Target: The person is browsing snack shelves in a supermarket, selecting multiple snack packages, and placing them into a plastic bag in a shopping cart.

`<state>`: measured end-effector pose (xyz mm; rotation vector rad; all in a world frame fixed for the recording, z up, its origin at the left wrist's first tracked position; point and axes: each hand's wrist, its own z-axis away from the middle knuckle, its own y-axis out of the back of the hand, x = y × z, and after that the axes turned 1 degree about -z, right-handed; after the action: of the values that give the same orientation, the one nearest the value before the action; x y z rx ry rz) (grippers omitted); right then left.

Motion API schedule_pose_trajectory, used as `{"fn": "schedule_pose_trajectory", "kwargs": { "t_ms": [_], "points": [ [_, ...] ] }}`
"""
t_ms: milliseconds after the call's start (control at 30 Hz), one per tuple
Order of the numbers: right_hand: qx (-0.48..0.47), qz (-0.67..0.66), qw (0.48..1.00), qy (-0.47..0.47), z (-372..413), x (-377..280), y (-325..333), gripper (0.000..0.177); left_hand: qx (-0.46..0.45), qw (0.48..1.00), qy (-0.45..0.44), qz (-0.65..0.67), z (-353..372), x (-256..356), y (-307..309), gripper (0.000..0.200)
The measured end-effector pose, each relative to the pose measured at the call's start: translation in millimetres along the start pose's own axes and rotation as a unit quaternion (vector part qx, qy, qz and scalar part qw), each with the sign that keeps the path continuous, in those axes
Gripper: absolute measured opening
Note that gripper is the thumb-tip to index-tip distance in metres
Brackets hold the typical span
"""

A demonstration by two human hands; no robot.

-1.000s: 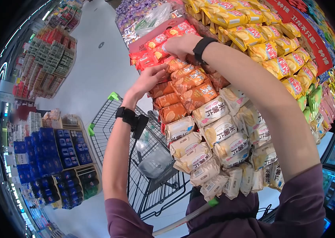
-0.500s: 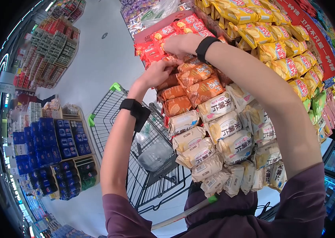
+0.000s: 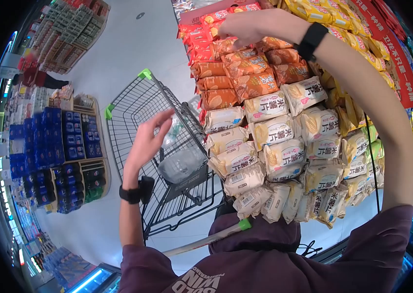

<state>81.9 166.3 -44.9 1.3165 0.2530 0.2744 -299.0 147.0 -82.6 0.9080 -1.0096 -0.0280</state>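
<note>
My left hand (image 3: 150, 139) is raised over the shopping cart (image 3: 140, 115), empty, with its fingers apart. My right hand (image 3: 246, 28) reaches over the far part of the snack display, its fingers loosely bent and apart. Its fingertips are right at the top of an orange snack bag (image 3: 224, 47), where the orange stack meets the red snack bags (image 3: 199, 44). Nearer me lie more orange bags (image 3: 255, 84) in rows, then cream-coloured snack bags (image 3: 283, 152) stacked several high. A black band circles each wrist.
Inside the cart lies a clear plastic bag (image 3: 179, 163); its handle (image 3: 209, 239) is close before me. Yellow snack bags (image 3: 375, 46) and a red banner (image 3: 392, 53) flank the right side. Blue drink packs (image 3: 45, 141) stand at left, near a person (image 3: 38, 77) in the aisle.
My left hand has left the orange bags, moving down and left over the cart, and opened. My right hand stays over the far bags. The view has shifted, and the cream bags sit higher.
</note>
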Motion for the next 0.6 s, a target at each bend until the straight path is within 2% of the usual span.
{"fn": "schedule_pose_trajectory", "kwargs": {
  "t_ms": [33,67,133,167,233,300,367,400,500,600],
  "points": [
    [0.006,-0.003,1.000,0.021,6,-2,1,0.045,-0.025,0.999,0.032,-0.027,28,-8,-5,0.038],
    [-0.029,0.018,0.999,0.003,16,-16,8,0.043,-0.012,0.999,0.025,-0.045,58,-19,-17,0.036],
    [-0.042,0.014,0.999,0.000,37,-43,18,0.040,-0.111,0.989,0.055,-0.081,119,-37,-35,0.039],
    [-0.047,0.012,0.999,-0.003,44,-54,21,0.039,-0.182,0.974,0.108,-0.082,143,-20,-38,0.042],
    [-0.062,0.021,0.998,0.019,52,-68,22,0.037,-0.181,0.974,0.105,-0.082,200,-30,-63,0.051],
    [-0.071,0.035,0.996,0.034,60,-82,25,0.036,-0.191,0.954,0.206,-0.103,237,-19,-77,0.054],
    [-0.072,0.055,0.995,0.047,68,-98,29,0.034,-0.101,0.969,0.188,-0.121,275,-25,-99,0.054],
    [-0.031,0.042,0.996,0.069,74,-104,28,0.029,-0.056,0.974,0.178,-0.130,288,-30,-112,0.054],
    [-0.039,0.072,0.992,0.101,85,-129,34,0.026,0.096,0.975,0.144,-0.138,305,-34,-148,0.052],
    [0.011,0.040,0.987,0.156,105,-145,29,0.025,0.174,0.954,0.146,-0.194,310,-42,-185,0.044]
  ]
}}
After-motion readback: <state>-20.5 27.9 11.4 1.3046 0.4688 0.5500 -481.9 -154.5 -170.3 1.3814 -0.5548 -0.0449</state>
